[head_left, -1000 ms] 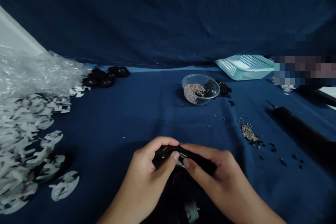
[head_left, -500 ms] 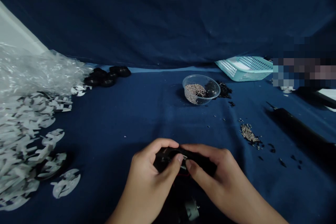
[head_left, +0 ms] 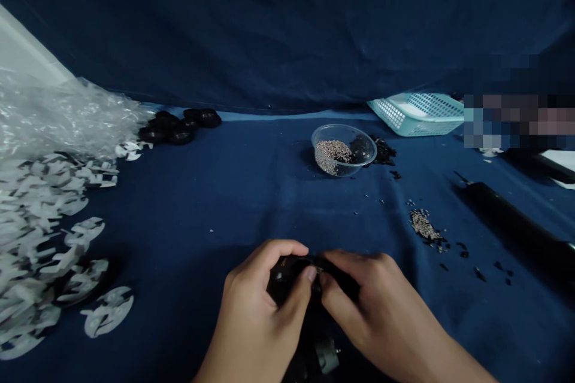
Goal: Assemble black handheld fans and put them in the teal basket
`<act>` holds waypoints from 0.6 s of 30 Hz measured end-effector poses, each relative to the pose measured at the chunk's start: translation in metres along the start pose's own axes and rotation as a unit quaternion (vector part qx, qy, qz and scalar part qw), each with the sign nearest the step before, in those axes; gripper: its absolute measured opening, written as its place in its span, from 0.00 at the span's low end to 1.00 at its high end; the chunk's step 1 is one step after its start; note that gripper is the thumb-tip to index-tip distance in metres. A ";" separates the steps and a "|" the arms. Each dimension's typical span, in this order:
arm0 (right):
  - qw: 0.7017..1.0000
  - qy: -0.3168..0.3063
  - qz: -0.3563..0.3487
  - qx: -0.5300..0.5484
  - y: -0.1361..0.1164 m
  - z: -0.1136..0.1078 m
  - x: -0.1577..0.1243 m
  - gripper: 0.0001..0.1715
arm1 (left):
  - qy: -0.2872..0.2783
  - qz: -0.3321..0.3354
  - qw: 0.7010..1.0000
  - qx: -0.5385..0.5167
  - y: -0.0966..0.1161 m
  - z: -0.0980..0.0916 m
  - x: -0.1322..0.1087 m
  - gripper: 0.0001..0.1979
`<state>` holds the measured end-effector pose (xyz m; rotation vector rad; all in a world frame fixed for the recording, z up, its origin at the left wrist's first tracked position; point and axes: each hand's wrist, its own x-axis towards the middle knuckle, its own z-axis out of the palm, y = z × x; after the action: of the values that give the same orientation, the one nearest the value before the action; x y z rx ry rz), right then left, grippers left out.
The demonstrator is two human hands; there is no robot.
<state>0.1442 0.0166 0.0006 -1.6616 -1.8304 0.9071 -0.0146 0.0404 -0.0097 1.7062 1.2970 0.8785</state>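
Between my two hands is a dark, rounded black plastic part (head_left: 284,278), held low over the blue cloth. My left hand (head_left: 265,299) grips its left side, thumb pressed on the near face and index finger along the top edge. My right hand (head_left: 368,299) pinches the right side, with its thumb tip close to the left thumb. A small light piece (head_left: 319,270) shows faintly between the thumbs; its kind is too small to tell. Below my hands, a small silver motor (head_left: 327,354) with a short shaft lies among dark shapes I cannot make out.
Left lie white plastic pieces (head_left: 45,209), clear plastic wrap (head_left: 67,116) and black round parts (head_left: 179,127). A clear bowl (head_left: 345,152) with small screws stands ahead. Right are a screw pile (head_left: 423,224), a black electric screwdriver (head_left: 512,215), a turquoise basket (head_left: 426,125) and a blurred-out person's hand.
The black part has tilted between my hands, and the red wire seen below it is now hidden. My right index finger has shifted slightly right, away from the left one.
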 end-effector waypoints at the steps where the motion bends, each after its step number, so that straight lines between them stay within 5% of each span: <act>1: 1.000 0.002 0.003 -0.001 0.000 0.001 0.000 0.12 | 0.000 -0.002 1.000 0.001 0.001 0.000 0.001 0.05; 11: 0.999 0.002 0.008 0.036 -0.002 0.007 -0.002 0.12 | -0.003 -0.044 0.999 -0.020 0.006 -0.004 0.000 0.03; 18: 0.996 0.058 -0.046 0.056 -0.004 0.011 -0.005 0.11 | 0.043 0.012 0.999 -0.004 0.009 -0.005 -0.003 0.05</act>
<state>0.1340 0.0098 -0.0027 -1.5157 -1.7318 0.8404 -0.0163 0.0375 0.0002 1.6959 1.3308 0.9799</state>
